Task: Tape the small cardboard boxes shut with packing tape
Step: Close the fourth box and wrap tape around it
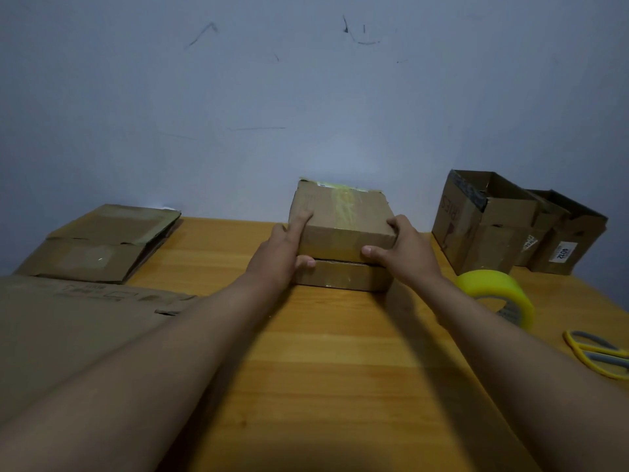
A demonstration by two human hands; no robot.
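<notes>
Both hands on the upper taped box [340,212], stacked on a second flat box [343,275] at the far edge of the worktop [340,369], against the wall; left hand [282,250] clasping the left side, fingers laid along the top and thumb curled under at the seam between the two boxes; right hand [405,248] gripping the near right corner, fingers over the top edge, thumb pressed on the front face; yellowish tape strip [343,202] already running across the lid.

Apparently the setting-aside step: a sealed box being placed on, or possibly lifted off, the stack; cannot tell which. Open boxes [483,219] waiting at the far right edge; roll of yellow packing tape [497,294] just in front of them; yellow-handled scissors [595,356] at the right edge; flattened cardboard [102,243] along the left edge.

Next, probably: letting go, fetching an open box to the middle, folding the flaps down, then reaching for the roll; a free tape end to be found first.
</notes>
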